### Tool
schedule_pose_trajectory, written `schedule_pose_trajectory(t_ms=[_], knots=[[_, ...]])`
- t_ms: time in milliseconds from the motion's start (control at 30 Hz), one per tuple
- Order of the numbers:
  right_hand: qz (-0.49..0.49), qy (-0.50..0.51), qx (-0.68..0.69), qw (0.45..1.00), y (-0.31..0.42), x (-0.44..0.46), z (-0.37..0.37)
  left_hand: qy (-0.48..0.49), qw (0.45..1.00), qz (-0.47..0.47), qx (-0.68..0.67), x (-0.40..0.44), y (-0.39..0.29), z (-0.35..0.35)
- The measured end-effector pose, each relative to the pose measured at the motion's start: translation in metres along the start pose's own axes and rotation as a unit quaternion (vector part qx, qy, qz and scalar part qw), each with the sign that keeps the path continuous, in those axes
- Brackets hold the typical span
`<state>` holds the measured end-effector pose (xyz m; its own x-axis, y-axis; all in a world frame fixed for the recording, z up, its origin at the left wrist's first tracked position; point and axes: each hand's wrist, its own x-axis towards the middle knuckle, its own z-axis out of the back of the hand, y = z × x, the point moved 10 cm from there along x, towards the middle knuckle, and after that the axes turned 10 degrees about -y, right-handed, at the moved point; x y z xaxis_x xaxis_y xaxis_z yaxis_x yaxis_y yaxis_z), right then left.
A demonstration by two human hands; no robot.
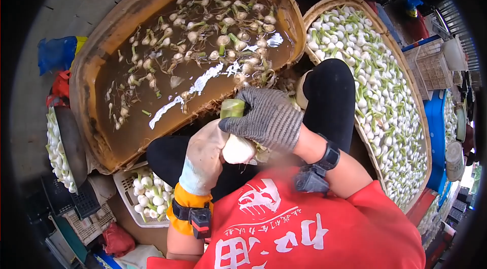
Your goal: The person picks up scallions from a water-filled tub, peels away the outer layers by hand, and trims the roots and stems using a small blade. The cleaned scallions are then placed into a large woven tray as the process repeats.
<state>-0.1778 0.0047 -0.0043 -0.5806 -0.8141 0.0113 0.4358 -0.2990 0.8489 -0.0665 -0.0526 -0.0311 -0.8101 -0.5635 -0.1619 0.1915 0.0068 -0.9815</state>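
Right grip (271, 118) and left grip (204, 152) around one bulb (238, 151), its middle partly hidden.

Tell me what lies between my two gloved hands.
In the head view, a white bulb with a thick green stalk lies between the left hand and the right hand.

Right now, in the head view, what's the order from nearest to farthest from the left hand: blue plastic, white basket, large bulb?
From the left hand:
1. Large bulb: in its grip, on its right side.
2. White basket: below and to the left.
3. Blue plastic: far off at the upper left.
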Motion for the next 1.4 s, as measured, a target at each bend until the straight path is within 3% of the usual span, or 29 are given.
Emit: schedule_pose_trajectory(t_ms=[33,67,100,133,167,233,300,367,400,433,467,500,567,600,633,700,767,833,867,900,967,1000,1033,1067,1100,1133,1300,1367,1400], knots=[[0.000,0.002,0.001,1.000,-0.009,0.001,-0.003,-0.010,0.986,-0.133,0.095,0.000,-0.009,0.003],[0.054,0.020,0.035,0.998,-0.004,0.002,-0.009,-0.077,0.993,0.081,-0.029,-0.001,0.025,0.016],[0.108,0.038,0.069,0.991,0.003,0.000,-0.013,-0.079,0.993,0.084,-0.029,0.000,0.034,0.018],[-0.046,0.089,0.159,0.982,-0.024,-0.003,-0.020,-0.114,0.991,0.062,-0.032,0.003,0.043,0.028],[-0.046,0.092,0.160,0.982,-0.027,-0.003,-0.017,-0.149,0.988,0.040,-0.034,0.006,0.046,0.039],[-0.039,-0.014,0.328,0.944,-0.035,0.000,0.018,-0.203,0.958,0.124,-0.159,0.008,0.038,0.055],[-0.077,-0.158,0.239,0.955,-0.055,-0.001,0.085,-0.235,0.959,0.096,-0.125,0.011,0.034,0.077],[-0.039,-0.391,0.009,0.919,-0.075,-0.014,0.169,-0.117,0.981,0.156,0.019,0.014,0.046,0.064],[0.002,-0.483,-0.109,0.869,-0.074,-0.023,0.200,-0.032,0.981,0.113,0.153,0.016,0.057,0.050],[0.083,-0.518,-0.087,0.847,-0.098,-0.028,0.222,0.056,0.955,0.069,0.282,0.014,0.072,0.036],[-0.032,-0.537,-0.070,0.840,-0.120,-0.028,0.233,0.068,0.954,0.049,0.289,0.017,0.071,0.029],[-0.049,-0.521,-0.194,0.830,-0.113,-0.027,0.231,0.081,0.951,0.029,0.296,0.022,0.071,0.024],[-0.011,-0.489,-0.004,0.872,-0.118,-0.012,0.199,-0.002,0.990,0.123,0.069,0.047,0.100,0.047],[0.003,-0.318,-0.078,0.945,-0.089,0.012,0.136,-0.119,0.978,0.168,-0.027,0.072,0.108,0.076],[0.011,-0.214,-0.018,0.977,-0.088,0.019,0.097,-0.239,0.941,0.206,-0.120,0.093,0.116,0.107],[-0.076,0.019,-0.019,0.997,-0.103,0.014,0.008,-0.236,0.912,0.276,-0.191,0.135,0.162,0.138],[-0.008,0.109,-0.037,0.993,-0.104,0.006,-0.050,-0.293,0.878,0.355,-0.131,0.159,0.220,0.168],[0.000,0.109,-0.039,0.993,-0.096,0.008,-0.067,-0.215,0.887,0.408,0.014,0.178,0.287,0.189],[0.013,0.107,-0.042,0.993,-0.093,0.011,-0.070,-0.238,0.899,0.366,0.026,0.190,0.322,0.186],[0.005,0.104,-0.045,0.994,-0.091,0.018,-0.067,-0.194,0.874,0.405,0.185,0.188,0.311,0.177],[-0.046,0.250,-0.139,0.957,-0.101,0.017,-0.078,-0.103,0.902,0.414,0.068,0.183,0.307,0.137],[-0.006,0.153,-0.116,0.981,-0.094,0.022,-0.060,0.049,0.905,0.421,-0.046,0.190,0.323,0.109],[-0.013,0.152,-0.120,0.981,-0.102,0.019,-0.060,0.197,0.875,0.413,-0.160,0.190,0.327,0.087],[0.056,0.075,-0.131,0.987,-0.096,0.024,-0.049,0.089,0.926,0.367,-0.018,0.193,0.264,0.077],[0.127,-0.003,-0.139,0.982,-0.085,0.028,-0.036,0.054,0.949,0.305,-0.059,0.199,0.229,0.061],[0.011,-0.001,-0.076,0.997,-0.095,0.041,-0.028,0.042,0.947,0.305,-0.094,0.192,0.199,0.051],[0.061,-0.119,0.039,0.990,-0.075,0.053,-0.014,-0.080,0.977,0.191,-0.055,0.132,0.056,0.037],[0.158,-0.147,0.016,0.976,-0.042,0.050,-0.005,-0.129,0.980,0.144,-0.035,0.111,0.036,0.038],[0.102,-0.129,0.034,0.986,-0.039,0.051,-0.004,-0.168,0.980,0.103,-0.029,0.102,0.023,0.040]])
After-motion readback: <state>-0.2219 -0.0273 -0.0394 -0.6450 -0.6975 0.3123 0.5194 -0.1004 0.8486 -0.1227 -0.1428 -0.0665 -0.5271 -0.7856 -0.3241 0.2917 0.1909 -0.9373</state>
